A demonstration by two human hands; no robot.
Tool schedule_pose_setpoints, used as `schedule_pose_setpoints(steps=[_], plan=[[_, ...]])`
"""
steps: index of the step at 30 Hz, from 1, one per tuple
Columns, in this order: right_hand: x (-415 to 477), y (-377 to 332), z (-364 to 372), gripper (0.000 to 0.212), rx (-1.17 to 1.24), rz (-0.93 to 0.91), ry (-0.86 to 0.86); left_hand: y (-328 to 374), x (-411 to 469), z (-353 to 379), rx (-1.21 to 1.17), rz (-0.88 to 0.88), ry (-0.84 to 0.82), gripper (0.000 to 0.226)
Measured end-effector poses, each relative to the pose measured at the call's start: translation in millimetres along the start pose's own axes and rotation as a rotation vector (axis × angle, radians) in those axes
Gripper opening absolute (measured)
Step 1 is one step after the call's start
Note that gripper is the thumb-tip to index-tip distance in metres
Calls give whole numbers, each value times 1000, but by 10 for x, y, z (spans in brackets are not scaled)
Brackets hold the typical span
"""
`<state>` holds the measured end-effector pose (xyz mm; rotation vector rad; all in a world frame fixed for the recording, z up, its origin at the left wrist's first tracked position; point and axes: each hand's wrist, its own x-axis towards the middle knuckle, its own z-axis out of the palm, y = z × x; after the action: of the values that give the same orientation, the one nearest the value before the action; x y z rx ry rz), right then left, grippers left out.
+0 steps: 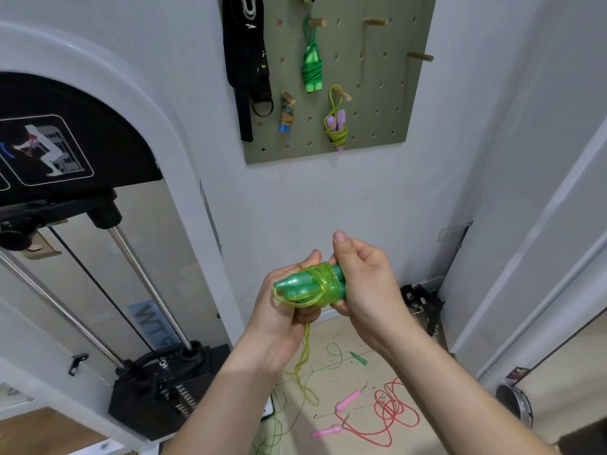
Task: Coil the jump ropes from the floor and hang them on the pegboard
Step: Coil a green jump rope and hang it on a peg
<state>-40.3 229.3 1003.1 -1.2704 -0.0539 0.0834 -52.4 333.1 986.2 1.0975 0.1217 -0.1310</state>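
Observation:
I hold a jump rope with two teal-green handles (297, 287) side by side, its glittery yellow-green cord (323, 282) wound around them. My left hand (279, 310) grips the handles from below. My right hand (361, 280) grips the other end of the bundle, thumb up. A loose tail of cord (303, 359) hangs down from my left hand. On the wall ahead, the olive pegboard (371, 103) carries a green coiled rope (312, 68), a yellow-green rope with lilac handles (336, 126) and a small blue-handled rope (286, 114).
A red rope with pink handles (384, 412) and a thin green rope (333, 351) lie on the tiled floor below. A black strap (246, 60) hangs at the pegboard's left. A cable gym machine (147, 366) stands left. Empty wooden pegs (377, 22) sit upper right.

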Motion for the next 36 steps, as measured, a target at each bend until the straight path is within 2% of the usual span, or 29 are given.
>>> schedule_pose_setpoints(steps=[5, 8, 10, 13, 15, 17, 20, 23, 25, 31, 34, 36], plan=[[11, 105, 51, 41, -13, -31, 70, -59, 22, -79, -84, -70, -40, 23], [119, 183, 62, 42, 7, -34, 185, -186, 48, -121, 80, -57, 6, 40], [206, 314, 42, 42, -28, -40, 267, -271, 41, -113, 252, -15, 79, 41], [291, 502, -5, 42, -215, -91, 377, -372, 24, -107, 517, 45, 174, 39], [338, 514, -50, 43, -351, -144, 438, -439, -32, -112, 850, 136, 151, 38], [401, 489, -117, 42, -485, -229, 474, -483, -111, -121, 1288, 275, 50, 24], [395, 521, -212, 37, -725, -392, 419, -367, -144, -113, 1653, 473, 66, 25], [381, 609, -277, 32, -944, -433, 313, -217, -125, -118, 1904, 647, 28, 21], [388, 607, -312, 32, -1045, -429, 228, -209, -82, -169, 1957, 722, -1, 32], [303, 449, -372, 33, -1220, -490, -92, 7, -30, -276, 1879, 879, -21, 31], [237, 316, -342, 36, -1118, -549, -235, 123, -7, -315, 1749, 825, -41, 38], [220, 227, -338, 38, -1013, -537, -263, 191, 9, -333, 1548, 691, -78, 30]])
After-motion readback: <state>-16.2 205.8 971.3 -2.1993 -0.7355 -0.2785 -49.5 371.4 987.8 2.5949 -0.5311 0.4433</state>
